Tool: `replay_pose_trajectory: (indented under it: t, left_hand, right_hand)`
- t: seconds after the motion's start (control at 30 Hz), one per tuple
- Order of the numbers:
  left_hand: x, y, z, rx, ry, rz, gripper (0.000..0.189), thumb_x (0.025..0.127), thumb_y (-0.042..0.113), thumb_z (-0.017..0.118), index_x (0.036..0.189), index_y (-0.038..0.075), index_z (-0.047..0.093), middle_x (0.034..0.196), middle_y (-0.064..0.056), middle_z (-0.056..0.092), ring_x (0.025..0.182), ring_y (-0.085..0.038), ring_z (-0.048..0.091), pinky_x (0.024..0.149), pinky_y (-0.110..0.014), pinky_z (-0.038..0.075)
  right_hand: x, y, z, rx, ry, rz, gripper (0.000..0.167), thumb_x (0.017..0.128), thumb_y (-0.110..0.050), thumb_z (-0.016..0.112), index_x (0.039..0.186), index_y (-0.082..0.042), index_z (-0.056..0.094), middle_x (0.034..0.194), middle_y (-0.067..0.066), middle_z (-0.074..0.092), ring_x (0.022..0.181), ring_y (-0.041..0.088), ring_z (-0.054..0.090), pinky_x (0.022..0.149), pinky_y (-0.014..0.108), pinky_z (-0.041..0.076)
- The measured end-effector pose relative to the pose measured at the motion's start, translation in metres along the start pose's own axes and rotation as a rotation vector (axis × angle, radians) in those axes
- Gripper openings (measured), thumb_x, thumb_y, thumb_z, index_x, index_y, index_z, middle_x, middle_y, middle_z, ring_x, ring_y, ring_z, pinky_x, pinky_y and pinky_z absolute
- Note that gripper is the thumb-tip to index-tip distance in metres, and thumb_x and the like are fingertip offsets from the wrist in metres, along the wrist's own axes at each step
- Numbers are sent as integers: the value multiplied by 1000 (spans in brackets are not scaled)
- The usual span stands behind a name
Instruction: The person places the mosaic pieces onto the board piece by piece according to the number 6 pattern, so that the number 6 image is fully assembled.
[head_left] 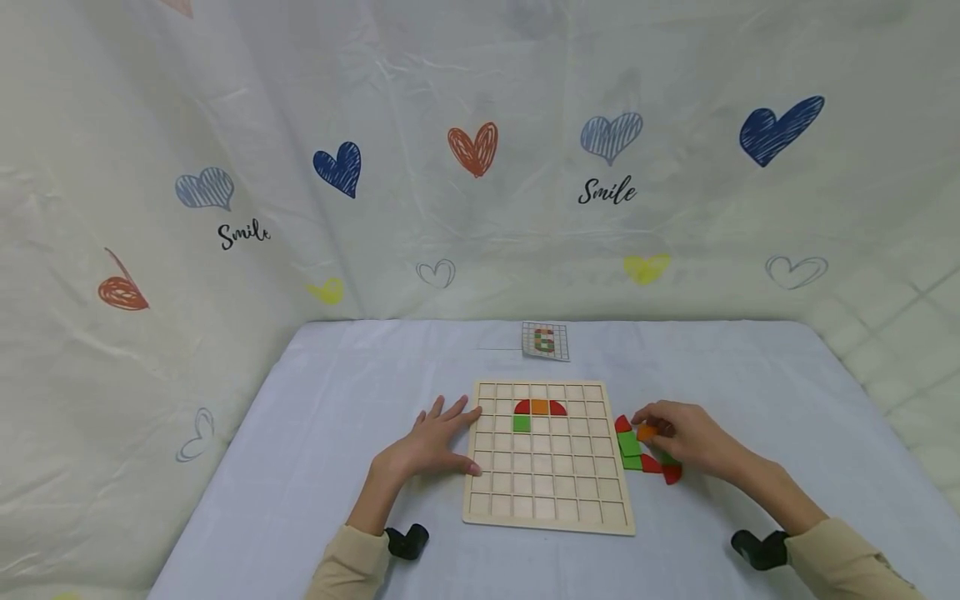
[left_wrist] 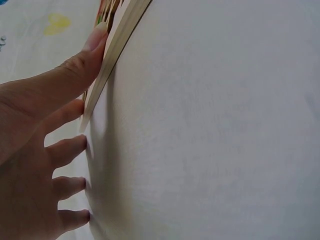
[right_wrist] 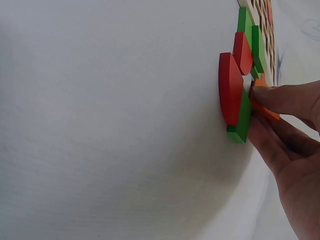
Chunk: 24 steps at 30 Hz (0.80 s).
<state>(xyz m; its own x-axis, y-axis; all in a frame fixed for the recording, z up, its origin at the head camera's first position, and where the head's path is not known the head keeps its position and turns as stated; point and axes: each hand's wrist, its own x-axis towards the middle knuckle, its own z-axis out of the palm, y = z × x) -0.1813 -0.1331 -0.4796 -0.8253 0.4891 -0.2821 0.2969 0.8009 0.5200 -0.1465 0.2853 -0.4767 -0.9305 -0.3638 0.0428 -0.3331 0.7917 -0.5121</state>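
Note:
A wooden grid board (head_left: 555,485) lies on the table. Set in its upper cells are an orange square (head_left: 539,407) between two red quarter-round pieces (head_left: 522,407), with a green square (head_left: 521,423) below the left one. My left hand (head_left: 429,442) rests at the board's left edge, fingers spread, thumb (left_wrist: 75,67) on the rim. Just right of the board, my right hand (head_left: 692,435) pinches an orange piece (right_wrist: 265,102) between thumb and fingers. Around it lie loose green pieces (head_left: 628,444) and red pieces (right_wrist: 231,90), some overlapping; the hand partly hides them.
Behind the board a small printed card (head_left: 546,341) shows a coloured pattern on a grid. A white cloth (head_left: 390,358) covers the table, and a sheet printed with hearts (head_left: 474,150) hangs behind it. Black bands with mounts (head_left: 408,542) sit at both wrists.

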Motion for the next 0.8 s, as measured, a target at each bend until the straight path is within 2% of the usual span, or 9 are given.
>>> replay_pose_trajectory:
  t: [0.2,0.47,0.8]
  left_hand:
    - [-1,1,-1,7,0,3,94,82,44,86,160,23,39,172,-7,20,159,-43,1,126,-66,6]
    - [-2,2,0,7,2,4,94,81,44,86,160,22,39,172,-7,21,159,-43,2,126,-66,7]
    - [-4,5,-2,-4,2,0,94,81,43,86,160,20,40,172,-9,21,159,-44,2,125,-67,7]
  right_hand:
    - [-1,1,0,-5,41,5,21,86,-4,80,105,-8,75,100,0,74,84,12,63,75,25,60]
    - [-3,-2,-2,44,52,66,26,86,-1,79,111,0,74,106,10,74,92,22,68,81,41,63]
    - [2,-10,-5,100,40,48,30,86,4,74,116,5,73,109,13,74,95,24,69,82,40,63]
